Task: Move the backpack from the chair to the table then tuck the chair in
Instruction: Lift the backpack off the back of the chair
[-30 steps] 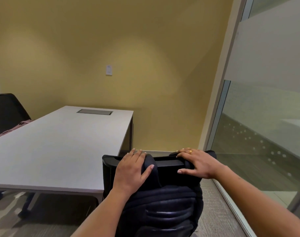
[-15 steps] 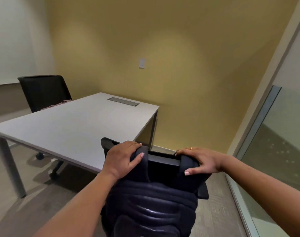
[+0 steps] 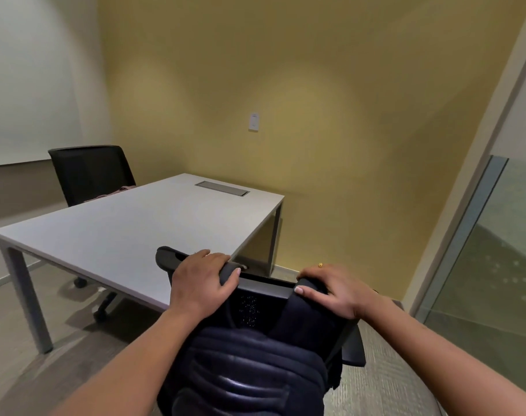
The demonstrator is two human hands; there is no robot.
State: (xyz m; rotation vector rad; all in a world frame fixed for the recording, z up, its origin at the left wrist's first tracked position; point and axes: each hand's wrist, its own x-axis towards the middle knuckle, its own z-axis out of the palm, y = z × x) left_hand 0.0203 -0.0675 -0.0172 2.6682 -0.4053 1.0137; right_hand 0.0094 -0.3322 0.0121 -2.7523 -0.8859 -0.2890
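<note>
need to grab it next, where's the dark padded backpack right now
In the head view the dark padded backpack hangs low and centre over the back of the near black mesh chair, its straps under both hands, beside the white rectangular table.

Both hands gripping the top of a black chair (image 3: pixel 264 291) — left hand (image 3: pixel 200 282) and right hand (image 3: pixel 335 291) each closed over a strap of the dark backpack (image 3: pixel 243 373) hung down its back. Beyond, a white table (image 3: pixel 120 232), near corner just ahead of the left hand — second chair (image 3: pixel 90 172) at its far edge.
</note>
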